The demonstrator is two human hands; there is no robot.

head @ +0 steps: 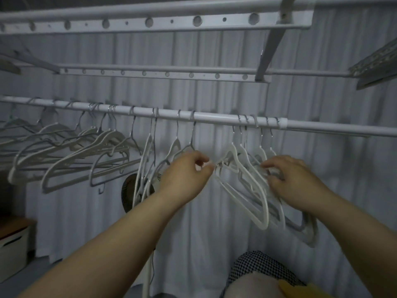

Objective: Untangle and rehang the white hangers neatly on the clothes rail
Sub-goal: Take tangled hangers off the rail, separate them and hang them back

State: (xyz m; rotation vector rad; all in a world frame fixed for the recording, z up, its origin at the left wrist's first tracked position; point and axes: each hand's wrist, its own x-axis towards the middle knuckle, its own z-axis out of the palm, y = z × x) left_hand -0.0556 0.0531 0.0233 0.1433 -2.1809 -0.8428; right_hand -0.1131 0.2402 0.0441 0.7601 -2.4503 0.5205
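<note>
**Both hands in the tangled hangers under the rail**

The left hand (pixel 189 168) is closed in a pinch, thumb and fingertips meeting on the thin end of one white hanger at the left edge of the tangled bunch (pixel 253 190). The right hand (pixel 287 179) has its fingers curled into the right side of the same bunch, hooked around several hanger arms and gripping them. The bunch hangs between the two hands, its hooks crowded together on the clothes rail (pixel 214 118) just above, its lower bars slanting down and to the right, crossing one another.

Left of the left hand, two more hangers (pixel 178 145) hang singly from the rail, then a narrow pair turned edge-on. Farther left a loose row of hangers (pixel 71 155) tilts at mixed angles, overlapping.

Above the rail run two perforated bars (pixel 150 22) of a drying rack. Behind everything hangs a pale pleated curtain (pixel 333 104). A dark fan (pixel 129 190) shows low behind the left wrist, and a white box (pixel 12 254) sits at lower left.
</note>
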